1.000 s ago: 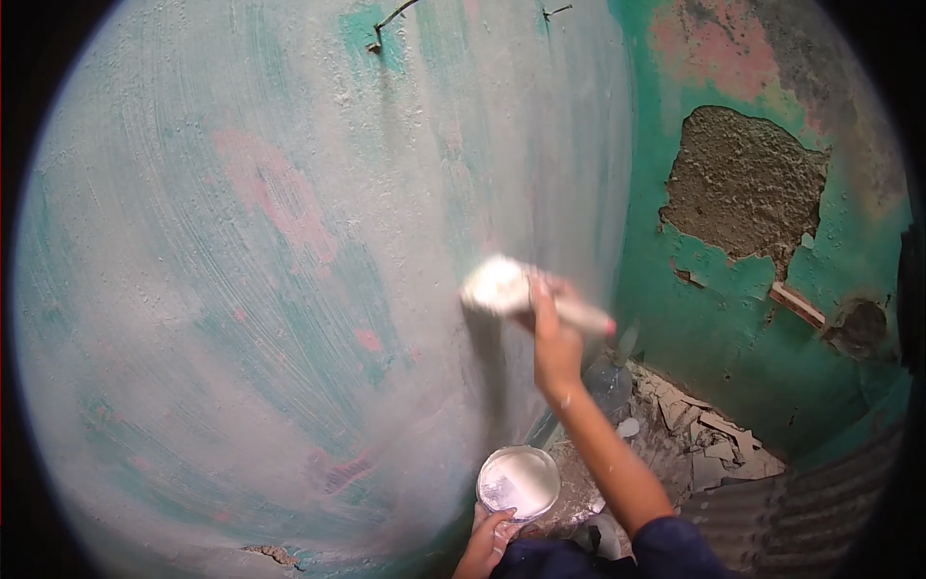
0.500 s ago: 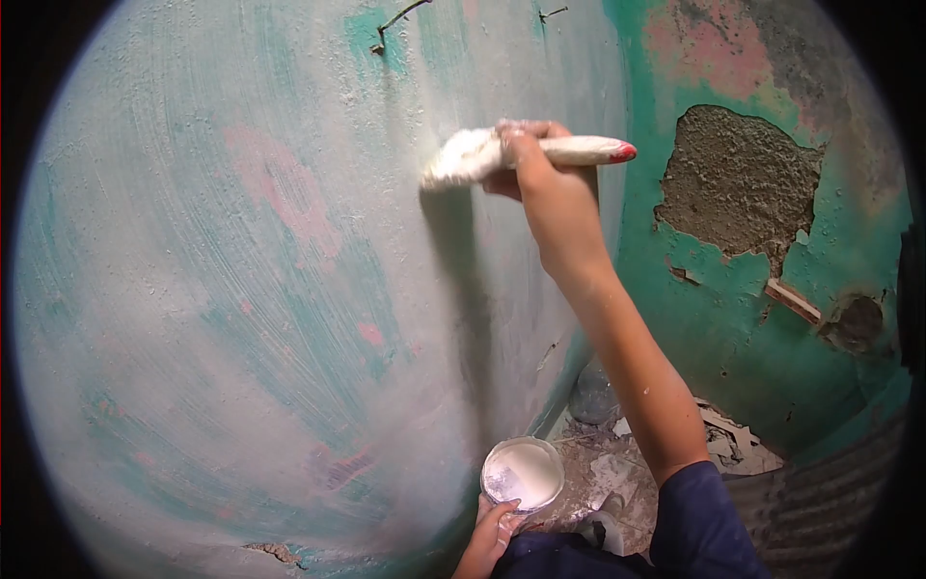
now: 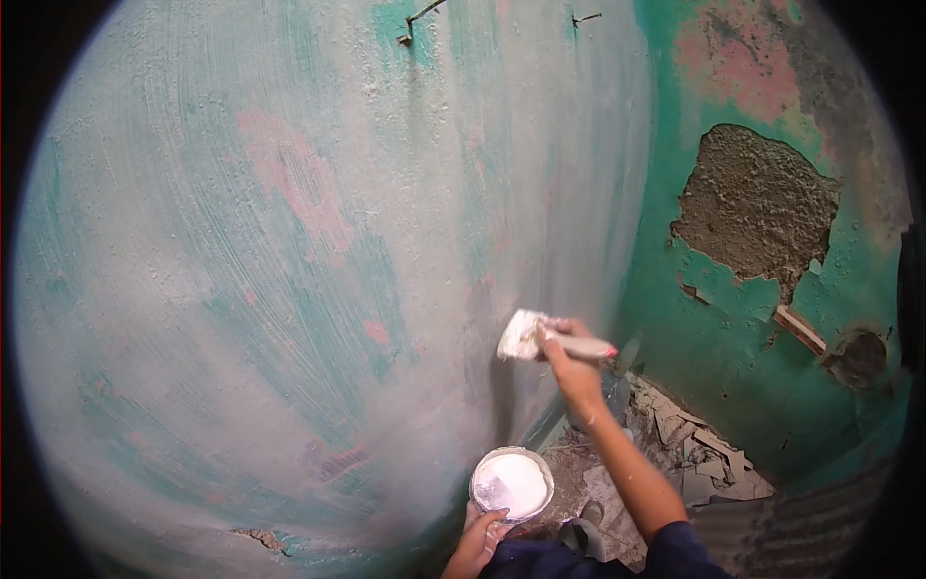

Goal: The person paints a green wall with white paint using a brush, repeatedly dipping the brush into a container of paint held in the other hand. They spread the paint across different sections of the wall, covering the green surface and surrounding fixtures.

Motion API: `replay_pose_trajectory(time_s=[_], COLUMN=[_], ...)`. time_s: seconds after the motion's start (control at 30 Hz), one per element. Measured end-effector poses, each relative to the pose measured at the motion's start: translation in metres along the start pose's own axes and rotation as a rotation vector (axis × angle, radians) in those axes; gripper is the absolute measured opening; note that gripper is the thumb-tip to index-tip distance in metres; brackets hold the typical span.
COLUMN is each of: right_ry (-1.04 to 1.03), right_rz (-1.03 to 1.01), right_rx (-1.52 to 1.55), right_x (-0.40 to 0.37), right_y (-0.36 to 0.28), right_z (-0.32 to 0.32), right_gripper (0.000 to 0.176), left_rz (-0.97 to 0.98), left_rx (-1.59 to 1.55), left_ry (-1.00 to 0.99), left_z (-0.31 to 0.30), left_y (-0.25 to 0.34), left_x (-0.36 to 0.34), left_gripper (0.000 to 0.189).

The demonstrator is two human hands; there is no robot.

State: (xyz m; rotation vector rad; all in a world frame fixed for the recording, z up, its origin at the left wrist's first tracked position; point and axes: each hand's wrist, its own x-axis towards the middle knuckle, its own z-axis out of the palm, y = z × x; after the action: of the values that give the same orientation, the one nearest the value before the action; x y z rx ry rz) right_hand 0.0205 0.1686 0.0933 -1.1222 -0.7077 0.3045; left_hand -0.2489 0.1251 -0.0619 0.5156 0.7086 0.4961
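My right hand (image 3: pixel 571 359) is closed round a wide paintbrush (image 3: pixel 524 335) coated in white paint, its pale handle ending in a red tip. The bristles point left, at or close to the lower part of the wall (image 3: pixel 424 289), which carries streaky white paint over green and pink. Whether they touch it I cannot tell. Low in view, my left hand (image 3: pixel 479 540) grips the near side of a round tub (image 3: pixel 513 485) of white paint, its thumb over the rim.
A green wall (image 3: pixel 666 318) on the right has a large patch of bare plaster (image 3: pixel 757 198) and a smaller hole. Broken debris (image 3: pixel 714 454) covers the floor at its foot. Two metal hooks, one of them bent (image 3: pixel 410 24), stick out near the top.
My right hand and the brush have moved down the wall from high up, closer to the tub. The tub has shifted slightly in view, and the view itself has moved a little.
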Motion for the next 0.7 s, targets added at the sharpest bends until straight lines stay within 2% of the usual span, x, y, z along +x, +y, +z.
replay_pose_trajectory(time_s=[0.03, 0.1, 0.13, 0.17, 0.2, 0.3, 0.37, 0.47, 0.53, 0.63, 0.7], right_ry=[-0.042, -0.124, -0.148, -0.087, -0.103, -0.129, -0.235, -0.431, -0.584, -0.716, -0.966], right_rz=[-0.064, -0.341, -0.461, -0.546, -0.54, -1.156, -1.303, -1.294, -1.219, -1.231, -1.163], right_rx=[-0.059, -0.166, -0.2, -0.207, -0.205, -0.624, -0.67, -0.743, -0.737, -0.676, -0.776], right_x=[0.012, 0.042, 0.056, 0.062, 0.071, 0.085, 0.074, 0.039, 0.024, 0.042, 0.073], right_y=[-0.02, -0.056, -0.075, -0.099, -0.1, -0.09, -0.059, 0.004, 0.028, 0.018, -0.021], right_z=[-0.002, -0.001, 0.002, 0.015, 0.017, 0.014, 0.002, -0.023, -0.035, -0.041, -0.038], right_gripper=[0.021, 0.024, 0.032, 0.034, 0.034, 0.033, 0.035, 0.035, 0.035, 0.036, 0.037], left_rz=[0.002, 0.031, 0.033, 0.051, 0.07, 0.119, 0.147, 0.196, 0.227, 0.263, 0.28], left_rx=[-0.007, -0.017, -0.029, -0.037, -0.046, -0.064, -0.111, -0.133, -0.125, -0.204, -0.216], left_ry=[0.006, 0.026, 0.033, 0.034, 0.036, 0.072, 0.084, 0.134, 0.183, 0.234, 0.272], left_z=[0.001, 0.001, 0.001, 0.001, 0.001, 0.001, 0.006, -0.001, 0.005, 0.031, 0.041], left_y=[-0.001, -0.005, -0.007, -0.009, -0.012, -0.021, -0.028, -0.048, -0.055, -0.06, -0.067], left_x=[0.0, 0.0, 0.0, 0.001, 0.001, 0.002, 0.002, 0.006, 0.01, 0.011, 0.013], left_gripper=[0.06, 0.062, 0.062, 0.062, 0.062, 0.061, 0.06, 0.06, 0.061, 0.062, 0.062])
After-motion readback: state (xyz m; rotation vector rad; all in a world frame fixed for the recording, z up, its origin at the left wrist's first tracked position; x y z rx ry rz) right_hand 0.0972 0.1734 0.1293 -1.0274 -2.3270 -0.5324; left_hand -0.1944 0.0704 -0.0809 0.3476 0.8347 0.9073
